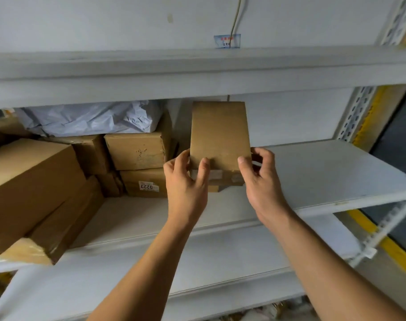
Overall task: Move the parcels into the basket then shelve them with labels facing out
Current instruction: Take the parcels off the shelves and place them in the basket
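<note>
A small brown cardboard parcel (220,133) stands on end on the white shelf (313,172), its plain face towards me and tape along its lower edge. My left hand (185,181) grips its lower left corner, thumb on the front. At the lower right corner, my right hand (260,177) holds it with the thumb on the front and fingers curled behind. No label shows on the face I see. The basket is out of view.
Several cardboard boxes are stacked at the shelf's left, one with a white label reading 0227 (148,186) upside down. A grey plastic mailer bag (93,119) lies on top. A large box (28,188) overhangs the front left. Perforated uprights (357,112) frame the right.
</note>
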